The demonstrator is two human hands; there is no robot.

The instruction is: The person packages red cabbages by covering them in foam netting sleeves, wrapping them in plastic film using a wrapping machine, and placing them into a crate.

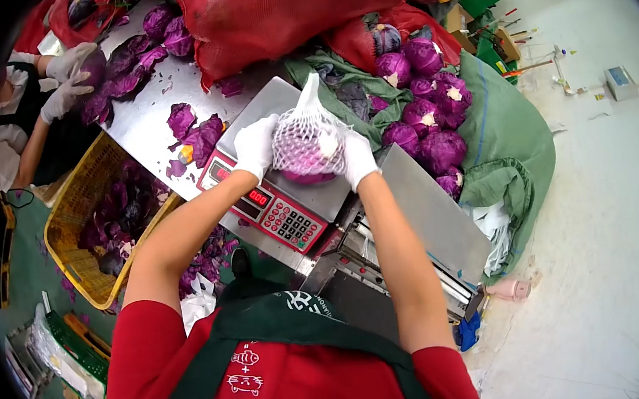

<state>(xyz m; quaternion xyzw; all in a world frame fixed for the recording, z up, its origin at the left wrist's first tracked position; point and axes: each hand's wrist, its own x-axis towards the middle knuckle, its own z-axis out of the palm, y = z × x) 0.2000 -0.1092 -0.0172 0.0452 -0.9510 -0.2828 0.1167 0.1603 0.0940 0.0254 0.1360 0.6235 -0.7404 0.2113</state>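
A red cabbage (pixel 309 178) is partly inside a white foam net sleeve (pixel 303 135), its purple base showing below the net's edge. My left hand (pixel 256 148), in a white glove, closes on the left side of the sleeve. On the other side my right hand (pixel 359 159), also gloved, grips the sleeve's right edge. The net's narrow end points up, away from me. Beneath them is a digital scale (pixel 279 218) with a red keypad panel, its lit display showing 0.00. Whether the cabbage touches the scale's metal plate is hard to see.
Red cabbages (pixel 439 149) are piled on a green sack (pixel 512 144) at right. A red mesh sack (pixel 284 12) lies behind the scale. A yellow crate (pixel 68 253) holds loose leaves. At left, a co-worker's gloved hands (pixel 63 98) hold a cabbage. A wrapping machine (pixel 435 222) stands right.
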